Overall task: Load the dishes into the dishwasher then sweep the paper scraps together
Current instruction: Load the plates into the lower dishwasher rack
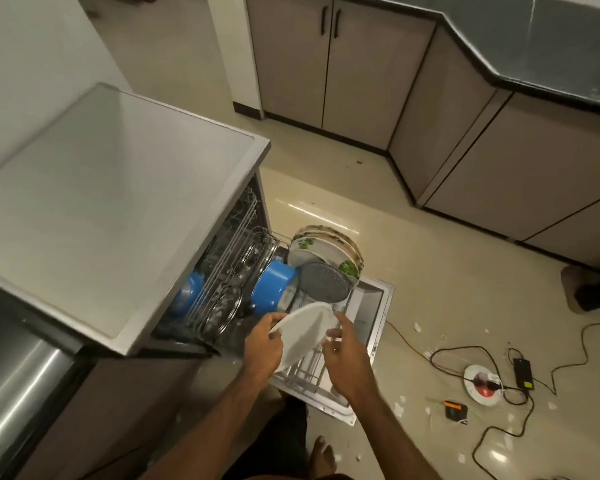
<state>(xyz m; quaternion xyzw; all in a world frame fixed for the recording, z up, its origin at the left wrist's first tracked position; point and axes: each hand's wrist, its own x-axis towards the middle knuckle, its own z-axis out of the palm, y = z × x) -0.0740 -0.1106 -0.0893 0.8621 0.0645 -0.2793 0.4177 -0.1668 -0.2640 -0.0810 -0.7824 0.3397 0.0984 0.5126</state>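
two hands point(264, 344) point(344, 356), one white plate point(305, 332), one grey plate point(324, 282), two blue pots point(271, 289) point(187, 296), one dishwasher point(118, 202).

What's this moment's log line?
step: loading dishes | left hand: grips white plate | right hand: at plate rim, grip unclear | plate: over lower rack | paper scraps: scattered

No legible txt anywhere.

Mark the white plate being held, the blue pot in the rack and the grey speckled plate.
white plate point(305, 332): head view, middle of its pale face.
blue pot point(271, 289): head view, its blue side wall.
grey speckled plate point(324, 282): head view, centre of its speckled face.
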